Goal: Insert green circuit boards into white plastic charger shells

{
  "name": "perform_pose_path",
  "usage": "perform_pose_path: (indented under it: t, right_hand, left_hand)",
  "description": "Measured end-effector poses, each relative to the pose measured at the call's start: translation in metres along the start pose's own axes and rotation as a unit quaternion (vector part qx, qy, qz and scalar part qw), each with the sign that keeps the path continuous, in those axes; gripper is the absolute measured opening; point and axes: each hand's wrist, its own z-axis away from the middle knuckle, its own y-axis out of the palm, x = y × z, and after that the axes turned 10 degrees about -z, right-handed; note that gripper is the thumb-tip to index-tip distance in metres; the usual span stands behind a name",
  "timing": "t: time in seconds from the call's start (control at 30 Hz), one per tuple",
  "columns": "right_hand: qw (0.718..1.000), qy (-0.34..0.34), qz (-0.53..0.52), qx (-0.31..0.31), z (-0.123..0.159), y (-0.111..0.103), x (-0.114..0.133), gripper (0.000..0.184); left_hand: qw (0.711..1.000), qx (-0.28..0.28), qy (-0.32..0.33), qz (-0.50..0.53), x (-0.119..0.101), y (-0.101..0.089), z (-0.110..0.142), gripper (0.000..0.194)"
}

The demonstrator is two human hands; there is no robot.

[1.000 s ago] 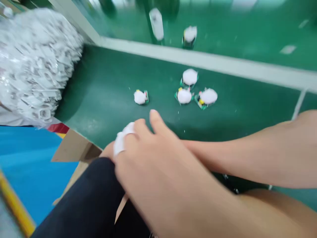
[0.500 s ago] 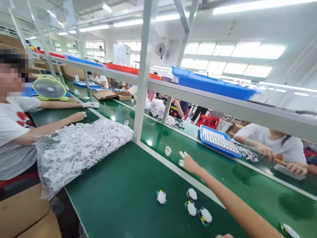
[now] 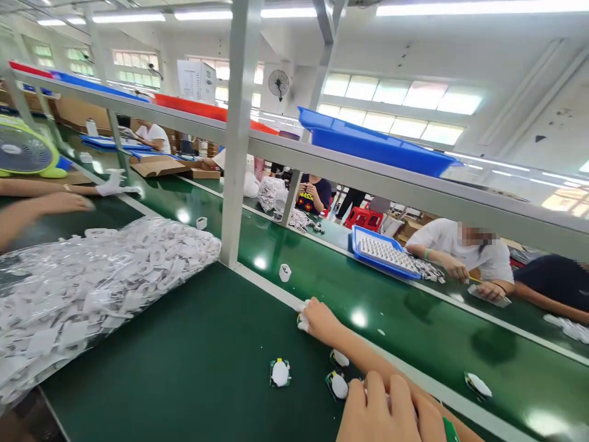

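Observation:
My right hand [image 3: 319, 320] reaches across the green belt [image 3: 193, 368] to the grey dividing rail [image 3: 271, 288]. Its fingers are curled and white finger cots show at the tips; whether it holds anything is hidden. My left hand [image 3: 386, 412], with a green band at the wrist, lies low on the belt with its fingers bent down and its palm side hidden. Three small green boards topped with white caps lie close by: one [image 3: 280, 372] to the left and two [image 3: 339, 358] [image 3: 339, 385] right beside the left-hand fingers. A small white part [image 3: 285, 272] stands past the rail.
A big clear bag of white plastic parts [image 3: 92, 288] fills the belt's left side. A grey post [image 3: 234, 153] rises from the rail under a shelf carrying a blue bin [image 3: 372, 144]. Another capped board [image 3: 478, 385] and a blue tray [image 3: 386, 255] lie on the far belt. Co-workers sit opposite and at left.
The view rose from my lap to the line, then shifted right. My right hand pulled back from beyond the rail onto it and curled. My left hand came up beside the boards.

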Motion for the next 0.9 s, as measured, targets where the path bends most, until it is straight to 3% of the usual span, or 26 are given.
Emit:
perform_pose_path:
  t: [0.07, 0.13, 0.23, 0.27, 0.43, 0.57, 0.67, 0.77, 0.9]
  right_hand:
    - [1.000, -0.015, -0.010, 0.009, 0.011, 0.002, 0.013, 0.029]
    - [1.000, -0.017, -0.026, 0.001, 0.025, -0.002, 0.020, 0.036]
    - [0.998, 0.006, -0.058, -0.037, 0.059, -0.015, 0.013, 0.041]
    - [0.996, 0.019, -0.071, -0.048, 0.076, -0.019, 0.007, 0.040]
    - [0.984, 0.102, -0.139, -0.051, 0.189, -0.015, -0.041, 0.033]
    - [0.941, 0.288, -0.147, -0.103, 0.259, -0.001, -0.108, 0.033]
    - [0.886, 0.417, -0.145, -0.146, 0.267, 0.015, -0.154, 0.035]
    - [0.844, 0.486, -0.156, -0.161, 0.249, 0.031, -0.176, 0.037]
    - [0.839, 0.486, -0.173, -0.172, 0.229, 0.037, -0.176, 0.033]
  left_hand:
    - [0.998, 0.039, 0.056, 0.011, 0.005, -0.009, 0.003, 0.011]
    - [0.986, 0.117, 0.119, 0.020, 0.018, -0.027, 0.003, 0.019]
    - [0.938, 0.275, 0.211, 0.025, 0.038, -0.055, -0.005, 0.026]
    - [0.927, 0.295, 0.229, 0.027, 0.043, -0.062, -0.007, 0.030]
    - [0.934, 0.276, 0.210, 0.084, 0.063, -0.068, -0.012, 0.038]
    - [0.944, 0.276, 0.161, 0.085, 0.072, -0.059, -0.016, 0.045]
    - [0.950, 0.267, 0.154, 0.051, 0.072, -0.055, -0.021, 0.050]
    - [0.942, 0.308, 0.130, 0.029, 0.066, -0.054, -0.024, 0.047]
    - [0.922, 0.368, 0.120, 0.028, 0.058, -0.053, -0.024, 0.037]
